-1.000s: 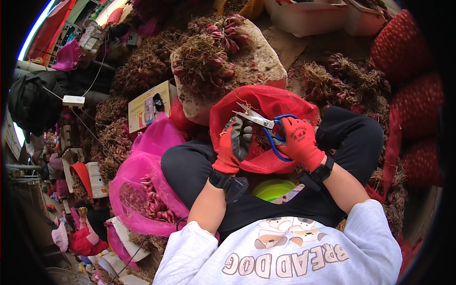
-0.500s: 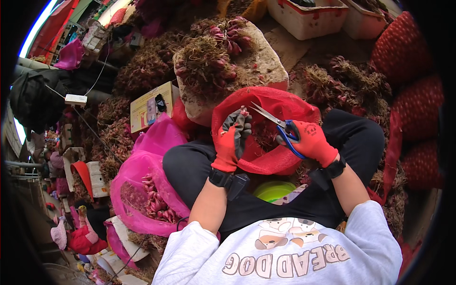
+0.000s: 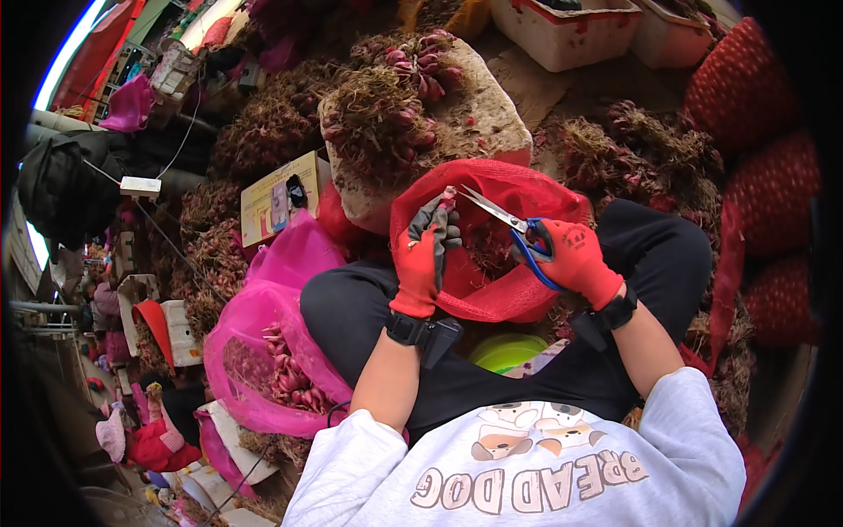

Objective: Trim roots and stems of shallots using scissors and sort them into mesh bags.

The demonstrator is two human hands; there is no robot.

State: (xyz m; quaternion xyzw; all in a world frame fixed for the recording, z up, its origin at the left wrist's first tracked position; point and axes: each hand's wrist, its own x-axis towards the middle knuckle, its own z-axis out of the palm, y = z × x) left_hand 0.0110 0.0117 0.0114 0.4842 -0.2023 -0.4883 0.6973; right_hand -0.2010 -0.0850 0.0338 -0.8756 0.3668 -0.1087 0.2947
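My left hand [image 3: 430, 241], in a red and grey work glove, pinches a small shallot [image 3: 450, 195] at its fingertips. Its pale end sticks up out of the grip. In my gloved right hand [image 3: 575, 255] is a pair of scissors [image 3: 505, 216] with blue handles. The narrowly parted blades point left, their tips just beside the shallot. Both hands are over a red mesh bag [image 3: 500, 303] spread between my knees, with trimmings or shallots dimly visible inside. Left of my knee, a pink mesh bag [image 3: 237, 342] lies with its mouth showing loose shallots [image 3: 294, 378].
Ahead stands a dirty foam block [image 3: 487, 114] bearing bundled shallots [image 3: 378, 110]. More rooted bundles [image 3: 650, 158] lie to the right, beside stacked full red sacks [image 3: 746, 88]. A lime-green bowl [image 3: 507, 351] sits between my legs. A cardboard box [image 3: 263, 211] carries a phone-like object. Another person [image 3: 154, 439] is far left.
My left hand has lifted the shallot slightly. The scissor blades have drawn a little closer together, and their tips have shifted slightly up and left beside it.
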